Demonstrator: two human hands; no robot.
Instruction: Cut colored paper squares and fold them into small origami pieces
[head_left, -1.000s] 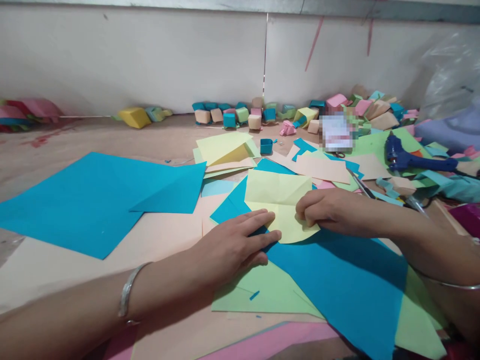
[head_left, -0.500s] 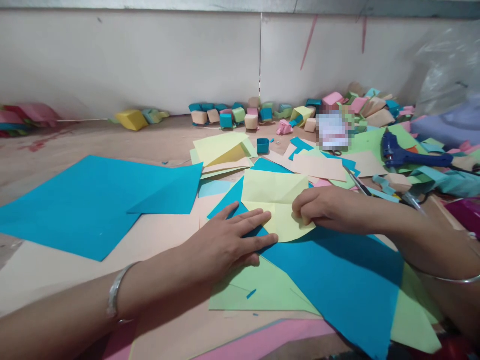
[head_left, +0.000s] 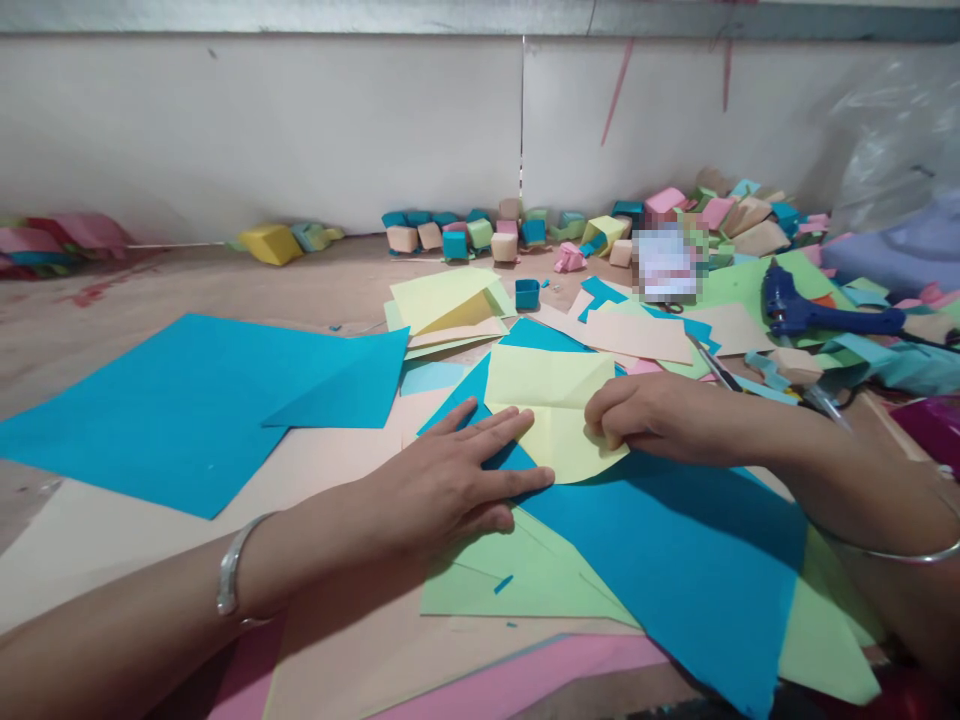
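A creased pale yellow sheet of paper [head_left: 559, 390] lies on a larger blue sheet [head_left: 690, 560]. Fold lines cross its middle. My left hand [head_left: 465, 465] is flat with fingers spread, its fingertips on the yellow paper's left and lower-left edge. At the right edge my right hand [head_left: 637, 415] has its fingers curled and closed on the paper; the thumb is partly hidden. Light green paper [head_left: 487, 590] shows under the blue sheet and below my left hand.
Another blue sheet [head_left: 180, 410] spreads to the left. Small folded paper boxes [head_left: 454, 243] line the wall, with a heap of paper pieces [head_left: 757, 235] at the back right. A blue glue gun [head_left: 802, 305] lies at the right, near scissors [head_left: 716, 362].
My left fingertips have slid slightly left on the yellow paper. The right hand stays at its edge, and the view has shifted a little.
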